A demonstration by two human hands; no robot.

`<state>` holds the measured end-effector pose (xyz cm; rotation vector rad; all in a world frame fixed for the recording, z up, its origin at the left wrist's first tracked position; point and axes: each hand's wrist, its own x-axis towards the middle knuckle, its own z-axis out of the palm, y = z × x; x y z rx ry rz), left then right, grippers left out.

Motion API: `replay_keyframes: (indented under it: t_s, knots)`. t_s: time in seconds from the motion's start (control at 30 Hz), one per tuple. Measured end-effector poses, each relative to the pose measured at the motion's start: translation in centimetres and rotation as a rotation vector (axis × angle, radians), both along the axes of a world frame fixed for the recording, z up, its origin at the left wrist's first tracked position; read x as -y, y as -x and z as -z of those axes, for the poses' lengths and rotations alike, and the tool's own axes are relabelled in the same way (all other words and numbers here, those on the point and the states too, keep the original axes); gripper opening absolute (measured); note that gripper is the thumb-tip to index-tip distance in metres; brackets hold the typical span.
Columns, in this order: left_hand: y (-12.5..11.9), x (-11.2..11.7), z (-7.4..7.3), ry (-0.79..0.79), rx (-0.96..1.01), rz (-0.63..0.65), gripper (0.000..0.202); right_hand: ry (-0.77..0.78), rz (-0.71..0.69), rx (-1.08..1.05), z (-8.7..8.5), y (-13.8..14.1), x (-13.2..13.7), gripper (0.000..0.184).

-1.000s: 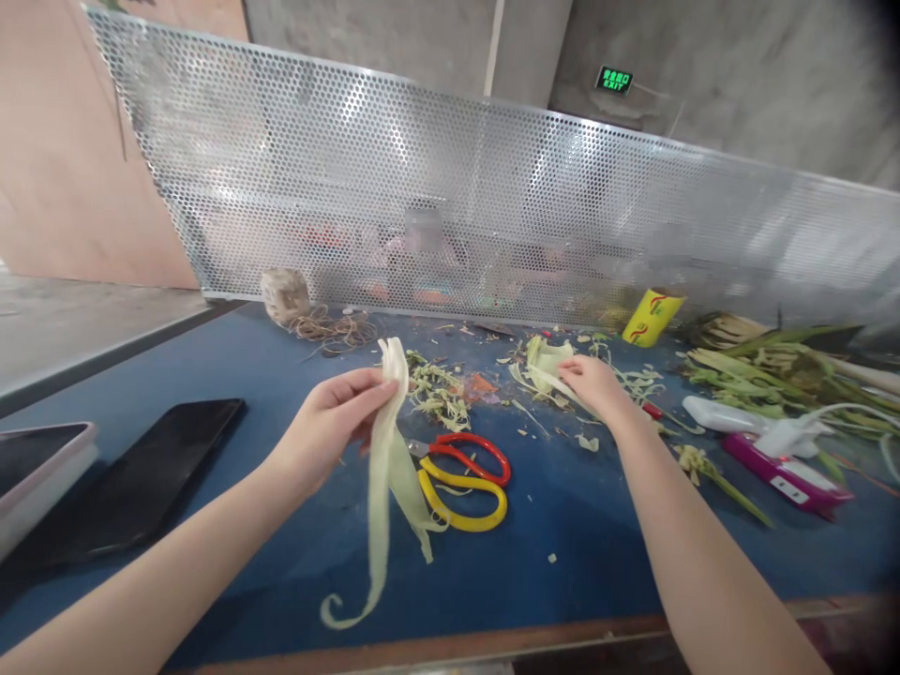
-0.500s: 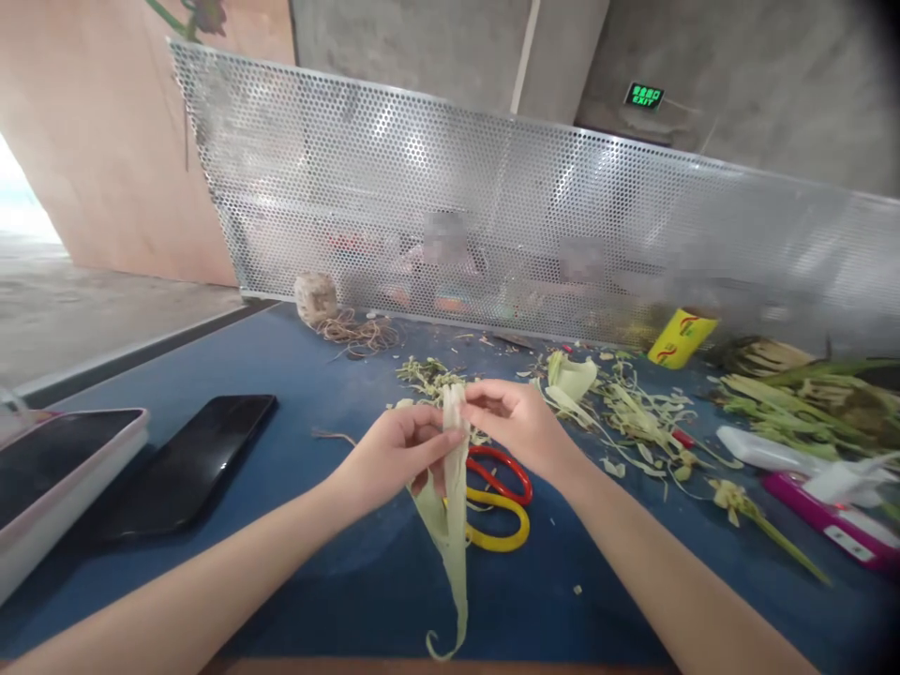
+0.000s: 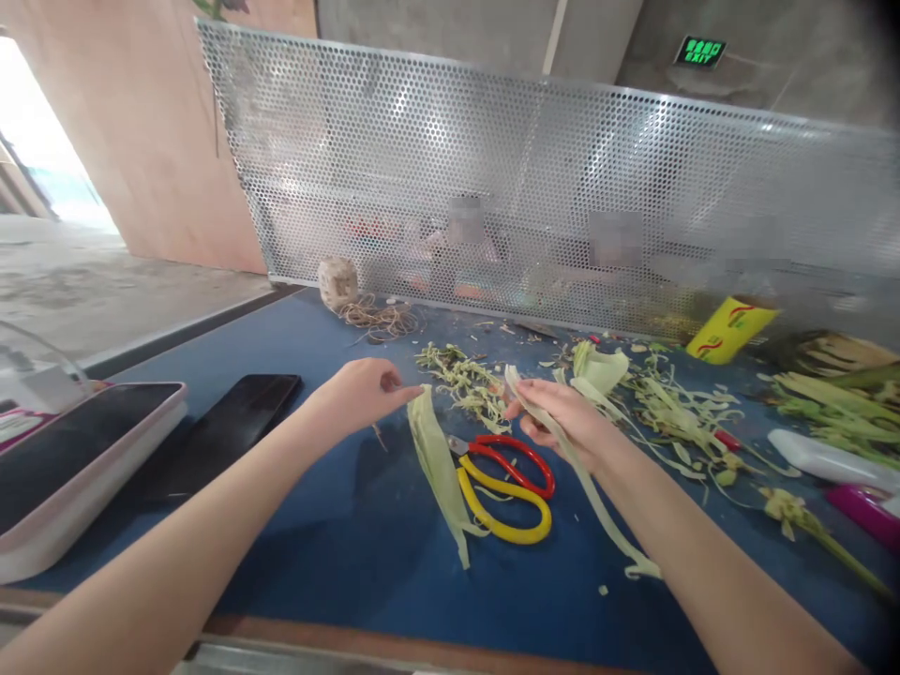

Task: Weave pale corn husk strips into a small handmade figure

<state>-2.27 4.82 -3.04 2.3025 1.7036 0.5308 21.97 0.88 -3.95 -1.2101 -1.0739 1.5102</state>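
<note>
My left hand [image 3: 360,396] pinches the top of a wide pale green husk strip [image 3: 437,466] that hangs down to the blue table [image 3: 337,525]. My right hand [image 3: 562,420] is closed on a narrower husk strip [image 3: 597,506] that trails along my forearm to the table. The two strips are apart from each other. Red and yellow scissors [image 3: 506,483] lie on the table between and below my hands.
Husk scraps [image 3: 464,380] and leaf piles [image 3: 661,403] lie beyond my hands. A black phone [image 3: 232,427] and a pink-rimmed tray [image 3: 77,459] sit at left. A twine ball [image 3: 338,281], a yellow tube [image 3: 729,330] and a perforated metal screen [image 3: 492,187] stand at the back. People sit behind the screen.
A second ago only my left hand held the husk while the right touched the leaf pile. Both hands then met on it, and now it is split into two strips pulled apart.
</note>
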Motion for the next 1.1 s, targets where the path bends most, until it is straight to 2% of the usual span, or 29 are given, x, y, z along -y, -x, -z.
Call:
replay_keyframes:
  t_s: [0.07,0.17,0.27,0.37,0.43,0.57,0.7,0.77,0.93,1.0,1.1]
  knots:
    - [-0.6,-0.5,1.1,0.006,-0.014,0.026,0.041,-0.021,-0.045,-0.027,0.2,0.1,0.1,0.014]
    - [-1.4,-1.2,2.1,-0.001,0.027,0.108,0.030,-0.005,-0.084,-0.039,0.4,0.2,0.2,0.013]
    - [-1.7,-1.6,2.2,-0.027,0.063,0.113,0.020,0.025,-0.085,-0.023,0.7,0.3,0.3,0.010]
    - [-1.9,-1.2,1.7,-0.043,0.110,0.101,0.020,-0.013,-0.096,-0.062,1.0,0.5,0.5,0.010]
    - [-2.0,-0.6,1.2,0.014,0.212,0.129,0.022,-0.033,-0.101,-0.103,1.1,0.8,0.7,0.013]
    - [-2.6,0.6,0.8,0.264,0.516,0.231,0.024,-0.031,-0.121,-0.108,1.3,1.4,1.1,0.018]
    - [-2.8,1.0,0.8,0.367,0.528,0.280,0.024,-0.123,-0.162,-0.045,1.5,1.1,1.0,0.021]
    - [-2.8,1.0,0.9,0.339,0.467,0.251,0.025,-0.163,-0.167,0.043,1.6,0.7,0.8,0.023]
    - [-2.6,1.1,0.5,0.019,0.192,0.194,0.017,-0.247,-0.168,0.512,1.5,-0.7,0.1,0.020]
    - [-2.6,1.2,0.3,-0.010,0.149,0.207,0.019,-0.263,-0.186,0.667,1.4,-1.1,0.1,0.017]
    - [-2.7,1.4,0.3,0.034,0.157,0.217,0.022,-0.292,-0.207,0.854,1.3,-1.1,0.3,0.016]
